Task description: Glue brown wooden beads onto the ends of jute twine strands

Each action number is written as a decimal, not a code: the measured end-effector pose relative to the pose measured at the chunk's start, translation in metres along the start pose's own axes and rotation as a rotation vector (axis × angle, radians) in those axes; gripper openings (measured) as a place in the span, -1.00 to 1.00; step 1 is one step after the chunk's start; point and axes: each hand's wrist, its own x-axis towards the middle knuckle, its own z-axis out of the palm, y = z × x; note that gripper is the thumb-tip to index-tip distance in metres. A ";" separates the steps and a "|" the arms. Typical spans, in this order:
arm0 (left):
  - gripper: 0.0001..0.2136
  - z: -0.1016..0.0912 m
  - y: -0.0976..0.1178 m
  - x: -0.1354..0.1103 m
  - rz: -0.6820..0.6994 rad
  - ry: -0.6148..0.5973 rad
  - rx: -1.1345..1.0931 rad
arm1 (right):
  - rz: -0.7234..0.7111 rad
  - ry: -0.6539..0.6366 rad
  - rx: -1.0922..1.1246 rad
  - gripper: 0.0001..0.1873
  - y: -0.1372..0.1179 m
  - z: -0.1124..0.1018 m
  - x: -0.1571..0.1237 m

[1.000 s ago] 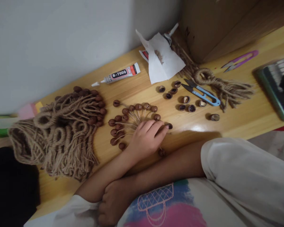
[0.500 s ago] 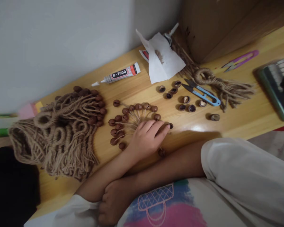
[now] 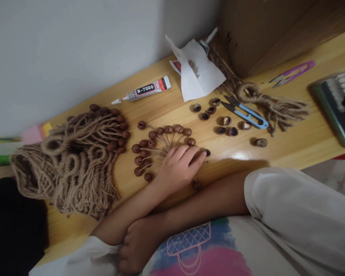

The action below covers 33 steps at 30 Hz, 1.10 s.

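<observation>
My left hand (image 3: 178,166) lies palm down on a fan of jute strands tipped with brown nuts (image 3: 156,147), fingers stretched out toward a nut at the fan's right end (image 3: 207,153). One more nut (image 3: 196,185) sits just below the hand. My arms are crossed. My right hand (image 3: 138,245) rests by my left elbow at the table's near edge. Its fingers are curled against the white sleeve (image 3: 94,253), and I cannot see whether they hold anything.
A large knotted jute piece edged with nuts (image 3: 71,161) lies to the left. Behind the fan are a B-7000 glue tube (image 3: 145,91), white paper (image 3: 198,74), several loose nut shells (image 3: 222,122), blue snips (image 3: 245,113), a jute tassel (image 3: 264,101), purple snips (image 3: 293,71) and a cardboard box (image 3: 255,30).
</observation>
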 end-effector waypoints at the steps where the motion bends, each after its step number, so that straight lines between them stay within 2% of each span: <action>1: -0.77 0.000 0.000 0.000 -0.002 -0.001 0.004 | 0.001 -0.007 0.006 -0.82 0.000 -0.002 0.000; 7: -0.78 0.001 0.000 0.000 -0.002 0.004 0.003 | 0.003 -0.128 0.020 -0.80 0.000 -0.012 0.001; 16: -0.78 0.000 0.000 -0.001 -0.002 -0.014 0.009 | 0.026 -0.153 0.015 -0.82 0.000 -0.015 0.001; 22: -0.77 0.000 0.000 0.000 0.000 -0.018 0.012 | 0.041 -0.265 0.041 -0.84 -0.001 -0.024 0.003; 28: -0.77 0.003 0.003 -0.002 -0.008 0.019 0.043 | 0.025 -0.265 -0.047 -0.85 -0.003 -0.026 -0.001; 33: -0.77 0.004 0.005 -0.003 -0.028 0.035 0.069 | 0.018 -0.378 -0.146 -0.86 -0.010 -0.032 -0.004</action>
